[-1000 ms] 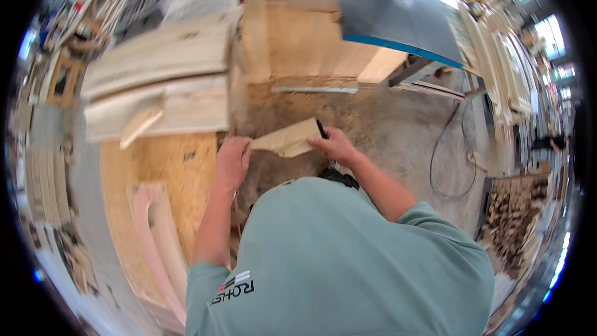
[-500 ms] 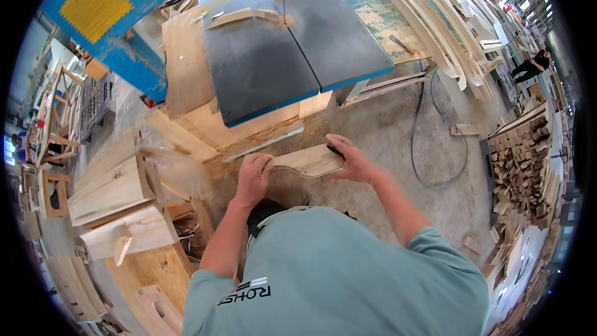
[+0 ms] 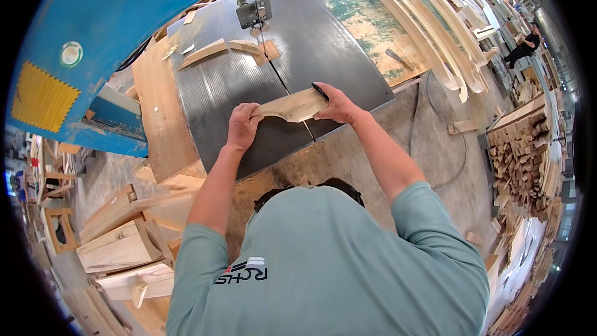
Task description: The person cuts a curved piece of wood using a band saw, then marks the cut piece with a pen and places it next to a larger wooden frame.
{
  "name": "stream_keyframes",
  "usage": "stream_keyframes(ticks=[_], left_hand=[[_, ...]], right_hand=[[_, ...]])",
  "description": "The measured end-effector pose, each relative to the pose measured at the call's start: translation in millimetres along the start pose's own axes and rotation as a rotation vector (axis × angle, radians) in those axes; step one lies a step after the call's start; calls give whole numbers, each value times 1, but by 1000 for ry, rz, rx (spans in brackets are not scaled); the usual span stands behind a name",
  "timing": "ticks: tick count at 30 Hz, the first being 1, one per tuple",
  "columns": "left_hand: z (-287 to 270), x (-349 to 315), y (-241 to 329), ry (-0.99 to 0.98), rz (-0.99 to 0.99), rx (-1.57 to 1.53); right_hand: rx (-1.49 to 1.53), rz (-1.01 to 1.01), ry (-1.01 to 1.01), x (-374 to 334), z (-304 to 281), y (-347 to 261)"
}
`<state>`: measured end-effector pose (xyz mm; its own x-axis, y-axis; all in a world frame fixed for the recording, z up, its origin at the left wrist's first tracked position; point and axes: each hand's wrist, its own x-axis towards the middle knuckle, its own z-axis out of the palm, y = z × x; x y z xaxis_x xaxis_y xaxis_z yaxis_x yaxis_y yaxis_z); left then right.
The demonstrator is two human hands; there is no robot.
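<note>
Grasping the board (image 3: 295, 105) between left fingers (image 3: 249, 109) and right fingers (image 3: 326, 112), over the worktop (image 3: 227, 93); unclear whether touching. Already curved along the near edge; not yet at the blade guard (image 3: 255, 14) beyond the left fingers. Impossible to judge any remaining shaping.

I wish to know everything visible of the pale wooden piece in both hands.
The pale wooden piece shows grain, a hollowed near edge toward its left and a broader right part. It is held crosswise over the slotted dark-grey metal table; whether they touch is unclear. The left hand holds its left end, the right hand its right.
</note>
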<state>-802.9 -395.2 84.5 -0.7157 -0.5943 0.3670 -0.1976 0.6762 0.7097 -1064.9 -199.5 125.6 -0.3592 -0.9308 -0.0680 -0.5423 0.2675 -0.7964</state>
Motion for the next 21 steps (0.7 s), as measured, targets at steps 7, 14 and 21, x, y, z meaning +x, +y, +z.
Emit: stream_keyframes(ticks=[7,14,21], left_hand=[[0,48,-31,109,-110,150],[5,94,-51,100,-249,219],[8,119,-65,122,-292,270]], right_hand=[[-9,-22,-67,84,-13,14],[35,-106,-162,158,-31,29],[89,-85,-206,191,-40,29]])
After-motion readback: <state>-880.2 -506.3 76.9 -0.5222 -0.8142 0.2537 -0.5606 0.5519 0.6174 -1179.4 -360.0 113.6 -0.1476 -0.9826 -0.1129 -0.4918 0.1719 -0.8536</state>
